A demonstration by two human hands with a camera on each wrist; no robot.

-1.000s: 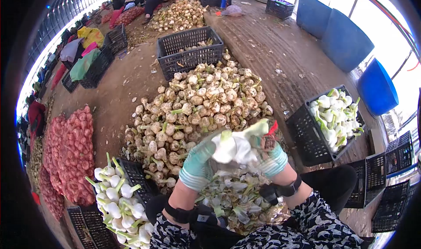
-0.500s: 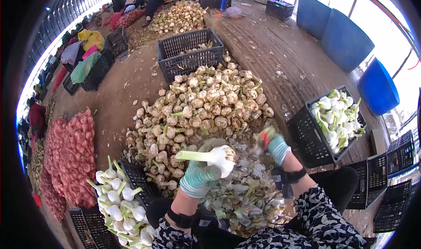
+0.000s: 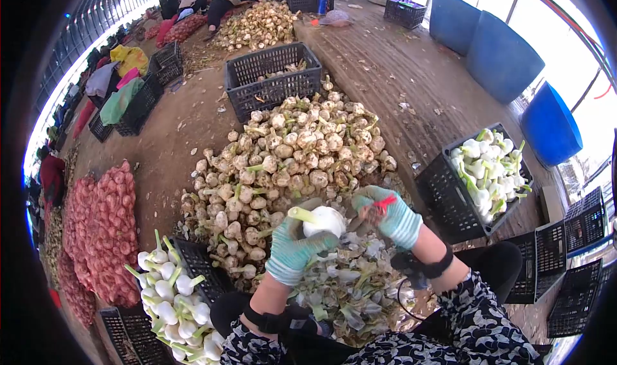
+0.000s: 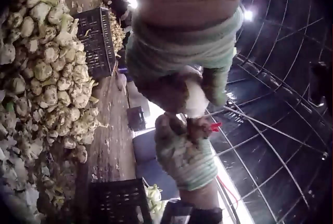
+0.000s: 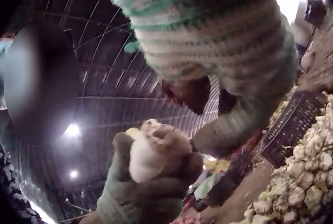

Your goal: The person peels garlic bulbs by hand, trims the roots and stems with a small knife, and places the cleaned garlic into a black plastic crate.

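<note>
In the head view a white garlic bulb (image 3: 328,222) with a short green stem sits in my gloved left hand (image 3: 299,246), fingers and thumb around it. The right wrist view shows the bulb's brownish root end (image 5: 158,133) facing up towards my other hand. My gloved right hand (image 3: 393,218) is just right of the bulb, its fingers curled round a small brown thing (image 5: 195,95) with a red strip (image 3: 385,202); the glove hides most of it, and I cannot tell its kind. Below both hands lies a heap of papery garlic skins (image 3: 350,288).
A large pile of unpeeled garlic (image 3: 289,153) lies ahead, with a black crate (image 3: 273,82) behind it. Crates of cleaned garlic stand at right (image 3: 443,191) and left (image 3: 212,268). Full red net sacks (image 3: 103,230) lie at far left; blue tubs (image 3: 504,56) line the right.
Both hands were together at the bulb; my right hand swung away to the right, then came back beside it. The bulb turned, its stem pointing right, then left, now up-left.
</note>
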